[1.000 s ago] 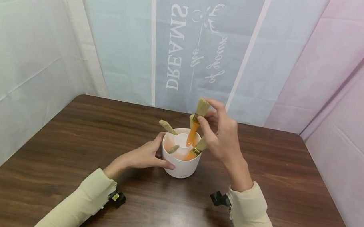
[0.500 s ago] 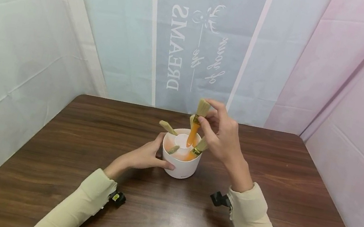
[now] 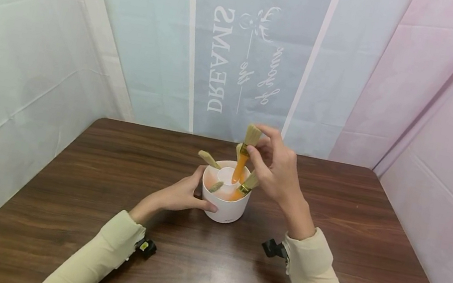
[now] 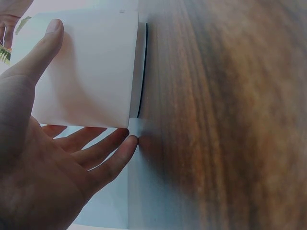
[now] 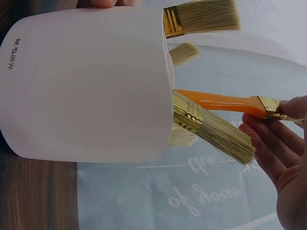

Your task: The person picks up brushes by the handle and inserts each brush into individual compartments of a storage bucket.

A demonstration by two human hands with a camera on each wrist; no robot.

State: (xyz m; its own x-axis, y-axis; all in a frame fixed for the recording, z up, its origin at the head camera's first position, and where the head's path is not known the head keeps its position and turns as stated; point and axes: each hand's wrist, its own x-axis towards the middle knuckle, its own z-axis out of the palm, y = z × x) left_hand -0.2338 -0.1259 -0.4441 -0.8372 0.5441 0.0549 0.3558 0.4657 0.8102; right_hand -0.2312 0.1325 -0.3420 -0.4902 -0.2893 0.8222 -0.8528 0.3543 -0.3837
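My left hand grips the side of a white round brush holder; its thumb lies across the front wall and its other fingers reach round the far side. Between thumb and fingers, my right hand pinches a paintbrush near its metal band. Bristles up, this brush has its orange handle passing down behind the holder's rim in the right wrist view; the handle's end is hidden there. Several other brushes lean in the holder, among them one beside the held brush and one over the left rim.
The holder stands on a dark wooden table, with a raised ring in its middle. Pale cloth walls enclose the table at the back and both sides. A black wrist camera sits under the right sleeve.
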